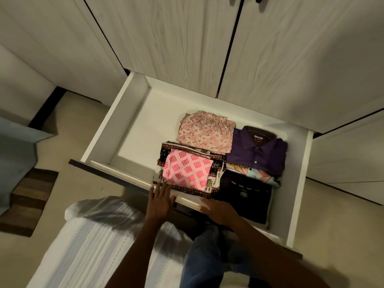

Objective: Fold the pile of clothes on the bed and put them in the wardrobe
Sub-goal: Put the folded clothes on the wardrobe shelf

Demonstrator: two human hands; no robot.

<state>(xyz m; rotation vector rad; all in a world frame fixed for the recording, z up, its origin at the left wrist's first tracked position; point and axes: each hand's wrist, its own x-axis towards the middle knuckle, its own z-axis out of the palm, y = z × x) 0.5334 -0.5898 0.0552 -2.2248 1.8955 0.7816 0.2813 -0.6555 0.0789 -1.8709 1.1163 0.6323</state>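
Resting position: both hands lie on the near front edge of the open white wardrobe drawer (133,113).
Left hand (161,201): fingers straight and spread, palm down on the drawer front, fingertips touching the near edge of the patterned stack; it holds nothing.
Right hand (220,212): fingers extended and relaxed, laid flat over the drawer front just beside the black garment; it holds nothing.
Drawer: pulled out from under the pale wood-grain wardrobe doors (176,38); its left half shows bare white floor, and the clothes occupy the right half.
Item 1: folded pink cloth with a square diamond print (187,170), lying on top of a folded cream-and-black bordered cloth with animal figures (209,187), at the near middle of the drawer.
Item 2: folded pale cloth with a pink floral print (205,132), behind item 1 and touching it.
Item 3: folded purple collared shirt (257,152), at the far right, beside item 2.
Item 4: folded bright tropical-print garment (259,174), partly under the purple shirt.
Item 5: folded black garment with small white lettering (245,200), at the near right corner.
Surroundings: white textured bed cover (93,246) at lower left, blue jeans leg (205,256) below the drawer, beige floor (72,125), striped brown mat (29,200) at left.
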